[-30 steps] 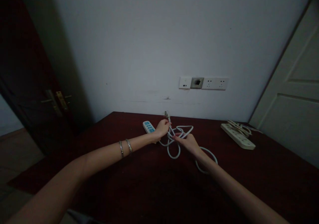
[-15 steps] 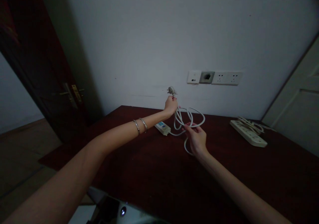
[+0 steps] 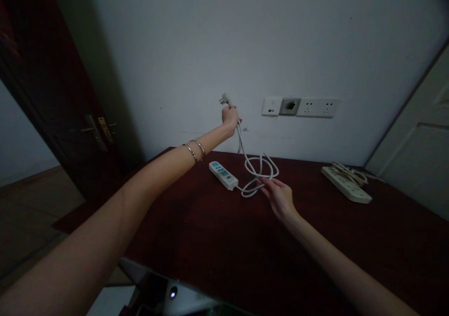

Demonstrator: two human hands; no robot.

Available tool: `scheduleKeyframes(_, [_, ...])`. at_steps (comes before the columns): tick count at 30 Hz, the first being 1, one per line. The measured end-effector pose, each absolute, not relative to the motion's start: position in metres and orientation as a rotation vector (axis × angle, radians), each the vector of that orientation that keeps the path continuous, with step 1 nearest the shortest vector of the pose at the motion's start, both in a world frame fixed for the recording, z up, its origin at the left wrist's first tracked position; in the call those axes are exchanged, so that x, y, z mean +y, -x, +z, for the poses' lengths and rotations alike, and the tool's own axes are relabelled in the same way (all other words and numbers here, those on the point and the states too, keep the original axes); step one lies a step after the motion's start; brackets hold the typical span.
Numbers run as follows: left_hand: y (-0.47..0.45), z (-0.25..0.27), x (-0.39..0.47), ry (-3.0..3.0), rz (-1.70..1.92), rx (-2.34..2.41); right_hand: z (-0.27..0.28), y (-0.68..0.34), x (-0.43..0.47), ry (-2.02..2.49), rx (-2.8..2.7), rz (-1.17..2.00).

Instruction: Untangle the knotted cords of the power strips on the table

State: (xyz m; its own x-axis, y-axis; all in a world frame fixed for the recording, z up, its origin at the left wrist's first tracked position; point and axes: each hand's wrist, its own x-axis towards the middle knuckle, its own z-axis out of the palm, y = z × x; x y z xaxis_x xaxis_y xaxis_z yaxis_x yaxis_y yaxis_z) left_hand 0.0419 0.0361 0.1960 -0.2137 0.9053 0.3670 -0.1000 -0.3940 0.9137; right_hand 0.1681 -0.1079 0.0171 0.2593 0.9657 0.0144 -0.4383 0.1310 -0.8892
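My left hand (image 3: 230, 118), raised in front of the wall, is closed around a white power cord (image 3: 244, 151) just below its plug (image 3: 225, 99). The plug sticks out above the fist, prongs to the left. From there the cord drops into loose loops over the tabletop. My right hand (image 3: 279, 195) pinches the looped cord low over the table, to the right of a small white power strip (image 3: 223, 175) with blue sockets. The cord runs into the near end of that strip, which lies flat on the dark table.
A second white power strip (image 3: 345, 185) with its cord bundled lies on the right of the dark red table (image 3: 224, 231). Wall sockets (image 3: 318, 107) sit above the table's back edge. A dark door (image 3: 66, 96) stands at left, a pale door (image 3: 421, 133) at right. A white device (image 3: 185, 299) shows below the front edge.
My left hand has lifted the plug up and to the left, drawing the cord out longer. The loops by my right hand have shrunk and sunk, and more of the near strip shows.
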Motion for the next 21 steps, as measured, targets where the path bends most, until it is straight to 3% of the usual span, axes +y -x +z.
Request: scheduleKeyframes(21, [0.052, 0.358, 0.077, -0.993, 2.245, 1.141, -0.025, -0.200, -0.123, 1.072, -0.645, 1.452])
